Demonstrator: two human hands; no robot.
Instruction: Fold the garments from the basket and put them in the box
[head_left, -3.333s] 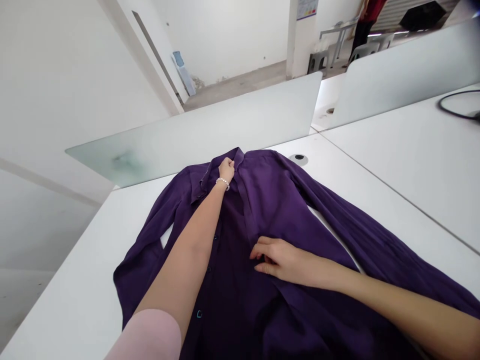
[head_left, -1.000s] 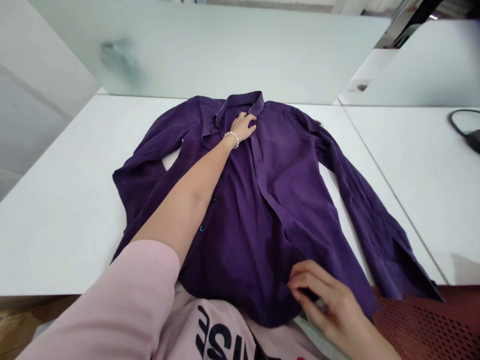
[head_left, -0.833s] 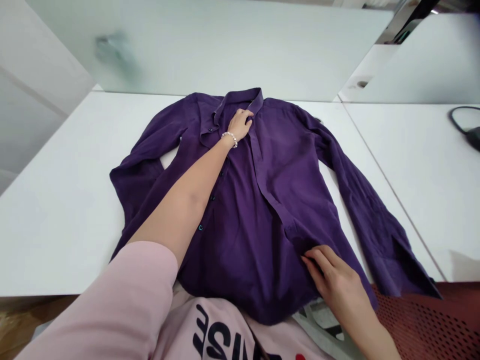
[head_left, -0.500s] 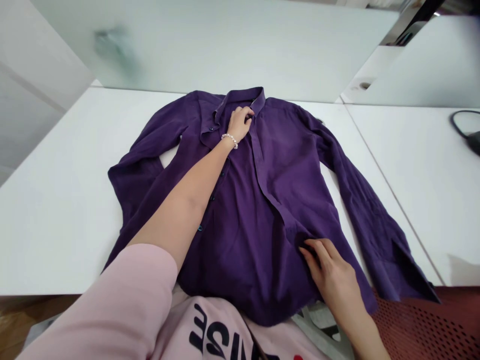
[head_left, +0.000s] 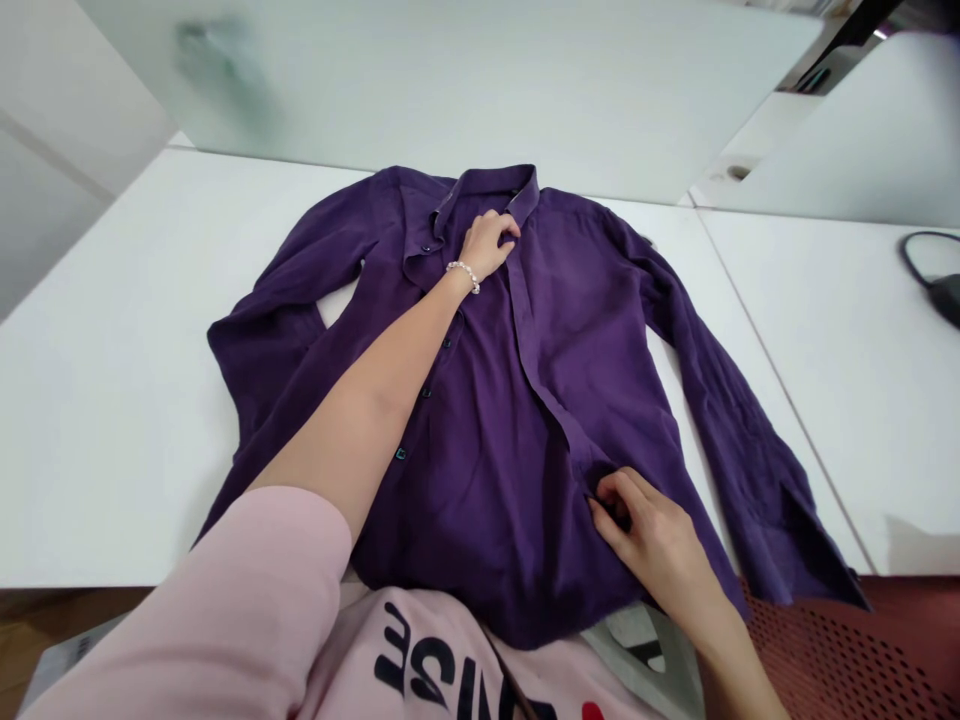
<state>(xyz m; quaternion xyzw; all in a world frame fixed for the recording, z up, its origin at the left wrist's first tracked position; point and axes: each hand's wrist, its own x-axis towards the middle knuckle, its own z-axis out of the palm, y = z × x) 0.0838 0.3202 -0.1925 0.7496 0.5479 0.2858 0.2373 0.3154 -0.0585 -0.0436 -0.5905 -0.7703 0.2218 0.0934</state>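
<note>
A purple button-up shirt [head_left: 480,430] lies front side up with its front open and its collar toward the far edge of the table. My left hand [head_left: 486,246], with a beaded bracelet at the wrist, is closed on the shirt's right front edge just below the collar. Lower on that same edge, near the hem, my right hand [head_left: 651,528] pinches the cloth between thumb and fingers. Dark buttons show along the left front edge, partly behind my left forearm. The left sleeve is bent, while the right one stretches toward the near right edge.
The shirt rests on a white table [head_left: 97,430], its hem hanging over the near edge. A frosted partition [head_left: 480,90] runs along the back. On the far right lies a black cable with a dark device [head_left: 946,295]. A red perforated chair [head_left: 847,650] stands at lower right.
My right hand has shifted slightly up and left to the shirt's front edge and now pinches it. My left hand keeps its place near the collar. The camera view has shifted a little.
</note>
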